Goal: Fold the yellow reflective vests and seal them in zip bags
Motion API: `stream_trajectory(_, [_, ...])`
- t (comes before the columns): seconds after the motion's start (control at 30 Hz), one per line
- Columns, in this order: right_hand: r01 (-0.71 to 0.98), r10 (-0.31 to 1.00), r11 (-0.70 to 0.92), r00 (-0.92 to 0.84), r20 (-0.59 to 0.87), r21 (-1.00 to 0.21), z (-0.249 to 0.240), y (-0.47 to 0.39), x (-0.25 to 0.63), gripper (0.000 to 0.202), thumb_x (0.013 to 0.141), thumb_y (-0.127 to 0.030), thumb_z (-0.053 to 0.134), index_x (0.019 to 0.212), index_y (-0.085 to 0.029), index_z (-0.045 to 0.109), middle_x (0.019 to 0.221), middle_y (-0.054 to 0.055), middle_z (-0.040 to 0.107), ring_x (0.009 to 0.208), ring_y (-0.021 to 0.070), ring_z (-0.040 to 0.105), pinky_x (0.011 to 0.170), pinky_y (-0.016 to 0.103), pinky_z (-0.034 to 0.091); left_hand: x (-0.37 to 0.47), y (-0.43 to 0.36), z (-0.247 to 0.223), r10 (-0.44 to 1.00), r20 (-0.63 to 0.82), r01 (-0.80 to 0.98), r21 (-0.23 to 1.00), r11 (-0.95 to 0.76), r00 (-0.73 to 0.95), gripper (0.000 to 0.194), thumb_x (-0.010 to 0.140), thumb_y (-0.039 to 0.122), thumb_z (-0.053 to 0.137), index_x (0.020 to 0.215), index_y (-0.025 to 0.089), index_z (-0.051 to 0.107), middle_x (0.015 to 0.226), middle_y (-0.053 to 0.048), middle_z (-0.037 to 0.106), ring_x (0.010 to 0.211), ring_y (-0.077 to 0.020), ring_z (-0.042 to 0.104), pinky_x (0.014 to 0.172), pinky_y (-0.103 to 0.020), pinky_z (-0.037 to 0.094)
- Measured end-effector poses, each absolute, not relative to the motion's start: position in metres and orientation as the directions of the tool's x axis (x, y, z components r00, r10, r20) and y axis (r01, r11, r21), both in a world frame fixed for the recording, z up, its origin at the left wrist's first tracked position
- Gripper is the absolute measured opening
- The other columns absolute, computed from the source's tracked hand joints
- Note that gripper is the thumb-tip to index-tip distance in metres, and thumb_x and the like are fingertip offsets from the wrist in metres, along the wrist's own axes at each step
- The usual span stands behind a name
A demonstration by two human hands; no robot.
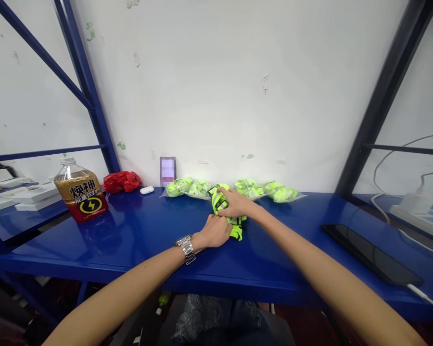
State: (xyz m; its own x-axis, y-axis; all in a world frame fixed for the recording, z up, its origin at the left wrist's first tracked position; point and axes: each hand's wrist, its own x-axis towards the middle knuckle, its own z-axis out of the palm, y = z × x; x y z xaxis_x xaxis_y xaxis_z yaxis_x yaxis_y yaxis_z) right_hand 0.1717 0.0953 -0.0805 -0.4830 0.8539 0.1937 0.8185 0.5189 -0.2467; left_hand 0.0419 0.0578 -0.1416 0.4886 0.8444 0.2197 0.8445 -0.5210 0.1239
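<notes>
A fluorescent yellow-green reflective vest (236, 233) with silvery bands and black edging lies bunched and partly rolled on the blue table (144, 235). My right hand (235, 203) is wrapped over the rolled upper part. Just below it, my left hand (215, 230), with a metal watch (186, 248) on the wrist, is closed on the lower part, its fingertips mostly hidden. Behind my hands, against the wall, several similar vests lie folded in clear plastic bags, among them a left bagged vest (179, 187) and a right bagged vest (281, 192).
At the left stands a large drink bottle (82, 190), with a red plastic bag (121, 181) and a white earbud case (146, 190) beyond it. A phone (168, 170) leans on the wall. Another black phone (371, 253) with a white cable (427, 298) lies at the right.
</notes>
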Motion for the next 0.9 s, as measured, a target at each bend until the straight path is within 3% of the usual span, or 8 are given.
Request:
stream_trajectory(0.17, [0.802, 0.823, 0.557, -0.498, 0.273, -0.215, -0.086, 0.103, 0.169, 0.072, 0.072, -0.027, 0.064, 0.139, -0.024, 0.038, 0.112, 0.013, 0.061, 0.095, 0.026, 0.057, 0.074, 0.03, 0.039, 0.041, 0.058, -0.145, 0.841, 0.262, 0.841, 0.153, -0.52, 0.472, 0.022, 0.09, 0.025, 0.033, 0.083, 0.017, 0.052, 0.088, -0.01, 0.058, 0.088, -0.0245, 0.054, 0.082, -0.04, 0.044])
stream_trajectory(0.3, [0.785, 0.821, 0.556, -0.466, 0.329, -0.275, -0.095, 0.109, 0.173, 0.067, 0.073, -0.021, 0.057, 0.139, -0.021, 0.041, 0.095, 0.008, 0.068, 0.077, 0.0206, 0.059, 0.068, 0.027, 0.039, 0.042, 0.054, -0.145, 0.854, 0.319, 0.864, 0.164, -0.477, 0.411, 0.016, 0.088, 0.024, 0.037, 0.092, 0.016, 0.05, 0.104, -0.012, 0.05, 0.093, -0.024, 0.046, 0.085, -0.041, 0.043])
stream_trajectory(0.37, [0.752, 0.804, 0.582, -0.477, 0.354, -0.309, -0.099, 0.113, 0.175, 0.065, 0.072, -0.019, 0.055, 0.137, -0.022, 0.045, 0.089, 0.006, 0.069, 0.069, 0.0181, 0.057, 0.066, 0.027, 0.039, 0.043, 0.051, -0.145, 0.852, 0.331, 0.87, 0.148, -0.471, 0.405, 0.015, 0.088, 0.022, 0.036, 0.092, 0.014, 0.048, 0.103, -0.013, 0.046, 0.093, -0.0247, 0.043, 0.085, -0.042, 0.042])
stream_trajectory(0.53, [0.637, 0.745, 0.661, -0.494, 0.449, -0.396, -0.104, 0.123, 0.179, 0.064, 0.068, -0.012, 0.05, 0.131, -0.024, 0.054, 0.111, 0.004, 0.069, 0.058, 0.0125, 0.053, 0.063, 0.025, 0.041, 0.045, 0.043, -0.143, 0.819, 0.392, 0.87, 0.088, -0.486, 0.418, 0.015, 0.088, 0.018, 0.034, 0.096, 0.011, 0.044, 0.098, -0.013, 0.045, 0.089, -0.0241, 0.042, 0.083, -0.041, 0.041])
stream_trajectory(0.67, [0.589, 0.751, 0.658, -0.463, 0.471, -0.47, -0.109, 0.126, 0.18, 0.061, 0.068, -0.011, 0.049, 0.127, -0.022, 0.059, 0.118, 0.004, 0.067, 0.064, 0.0133, 0.057, 0.069, 0.026, 0.044, 0.045, 0.038, -0.137, 0.766, 0.393, 0.833, -0.003, -0.553, 0.51, 0.017, 0.088, 0.013, 0.032, 0.101, 0.013, 0.044, 0.094, -0.011, 0.047, 0.086, -0.0235, 0.044, 0.082, -0.039, 0.042])
stream_trajectory(0.77, [0.561, 0.754, 0.657, -0.482, 0.447, -0.503, -0.111, 0.125, 0.182, 0.054, 0.076, -0.018, 0.051, 0.13, -0.021, 0.057, 0.113, 0.006, 0.069, 0.071, 0.0171, 0.062, 0.074, 0.03, 0.047, 0.045, 0.039, -0.134, 0.747, 0.361, 0.815, -0.07, -0.576, 0.559, 0.02, 0.088, 0.011, 0.032, 0.1, 0.015, 0.047, 0.092, -0.01, 0.049, 0.085, -0.0237, 0.046, 0.08, -0.039, 0.043])
stream_trajectory(0.83, [0.552, 0.74, 0.671, -0.451, 0.499, -0.496, -0.111, 0.121, 0.184, 0.049, 0.084, -0.025, 0.049, 0.131, -0.017, 0.056, 0.119, 0.01, 0.066, 0.092, 0.022, 0.065, 0.084, 0.034, 0.047, 0.046, 0.041, -0.134, 0.744, 0.359, 0.813, -0.081, -0.576, 0.563, 0.02, 0.087, 0.011, 0.034, 0.101, 0.015, 0.049, 0.091, -0.011, 0.05, 0.087, -0.0241, 0.047, 0.082, -0.038, 0.043])
stream_trajectory(0.9, [0.584, 0.707, 0.684, -0.381, 0.597, -0.437, -0.112, 0.113, 0.19, 0.045, 0.089, -0.026, 0.042, 0.129, -0.013, 0.057, 0.131, 0.014, 0.058, 0.118, 0.0253, 0.055, 0.098, 0.039, 0.041, 0.046, 0.042, -0.136, 0.737, 0.37, 0.81, -0.082, -0.58, 0.565, 0.022, 0.088, 0.012, 0.036, 0.103, 0.014, 0.05, 0.091, -0.011, 0.052, 0.088, -0.0244, 0.049, 0.083, -0.038, 0.044])
